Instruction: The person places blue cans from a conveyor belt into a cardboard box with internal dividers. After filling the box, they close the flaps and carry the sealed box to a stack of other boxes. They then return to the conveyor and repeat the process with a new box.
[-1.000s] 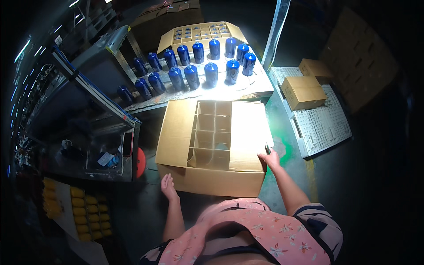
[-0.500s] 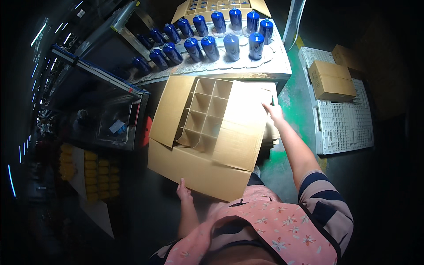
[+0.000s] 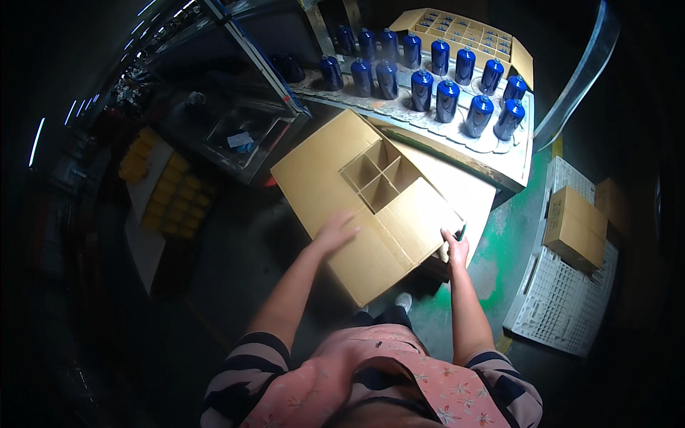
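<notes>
A cardboard box (image 3: 321,171) with crossed dividers (image 3: 378,176) stands before me, turned at an angle. Its flaps lie folded over most of the opening, leaving only several compartments in sight. My left hand (image 3: 337,232), slightly blurred, rests with fingers extended on the near flap. At the box's right corner, my right hand (image 3: 457,251) is closed round a thin dark-green stick-like object (image 3: 462,232); its kind is too small to tell. The right hand's fingertips are close to the flap edge.
Blue bottles (image 3: 447,98) stand in two rows on the worktable (image 3: 428,132). A divided carton (image 3: 464,36) sits behind them. To the right, closed boxes (image 3: 576,228) rest on a white plastic pallet (image 3: 556,307). Yellow items (image 3: 177,192) are at left, beside a dark machine (image 3: 250,121).
The near flap has been folded inward, covering more compartments. My left hand has moved from the flap's outer edge onto its top. The whole view has swung leftward, shifting the table right.
</notes>
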Demonstrator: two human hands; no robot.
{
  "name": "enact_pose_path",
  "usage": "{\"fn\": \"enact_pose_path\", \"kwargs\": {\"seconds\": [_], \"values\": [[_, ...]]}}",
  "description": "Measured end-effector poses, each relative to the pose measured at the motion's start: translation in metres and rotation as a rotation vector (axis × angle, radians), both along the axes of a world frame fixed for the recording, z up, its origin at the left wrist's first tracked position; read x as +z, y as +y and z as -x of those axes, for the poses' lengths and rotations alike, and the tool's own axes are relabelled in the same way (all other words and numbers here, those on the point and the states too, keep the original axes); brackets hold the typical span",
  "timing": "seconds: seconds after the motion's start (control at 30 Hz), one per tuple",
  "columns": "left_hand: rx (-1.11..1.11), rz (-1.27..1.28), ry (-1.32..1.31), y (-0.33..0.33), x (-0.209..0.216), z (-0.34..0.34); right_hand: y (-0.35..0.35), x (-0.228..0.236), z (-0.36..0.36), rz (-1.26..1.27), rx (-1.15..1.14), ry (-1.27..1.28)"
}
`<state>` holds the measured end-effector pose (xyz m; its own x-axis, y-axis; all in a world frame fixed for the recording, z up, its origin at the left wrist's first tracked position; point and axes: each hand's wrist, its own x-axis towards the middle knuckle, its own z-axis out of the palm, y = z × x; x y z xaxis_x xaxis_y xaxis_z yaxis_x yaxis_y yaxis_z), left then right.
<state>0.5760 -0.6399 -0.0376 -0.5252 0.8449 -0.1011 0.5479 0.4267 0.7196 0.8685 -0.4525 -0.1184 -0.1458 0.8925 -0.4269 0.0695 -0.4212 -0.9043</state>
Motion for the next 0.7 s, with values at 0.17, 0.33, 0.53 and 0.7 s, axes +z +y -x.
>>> {"fn": "enact_pose_path", "kwargs": {"seconds": [0.17, 0.33, 0.53, 0.7], "values": [[0.531, -0.135, 0.281, -0.062, -0.044, -0.022, 0.019, 0.006, 0.003, 0.0, -0.037, 0.016], [0.819, 0.02, -0.686, -0.136, -0.07, -0.048, -0.006, 0.041, 0.014, 0.003, 0.083, 0.091], [0.648, -0.246, -1.175, -0.221, -0.079, -0.08, -0.123, 0.063, -0.021, -0.294, 0.139, 0.085], [0.573, -0.358, -1.154, -0.301, -0.069, -0.044, -0.207, 0.09, -0.004, -0.601, 0.238, 0.01]]}}
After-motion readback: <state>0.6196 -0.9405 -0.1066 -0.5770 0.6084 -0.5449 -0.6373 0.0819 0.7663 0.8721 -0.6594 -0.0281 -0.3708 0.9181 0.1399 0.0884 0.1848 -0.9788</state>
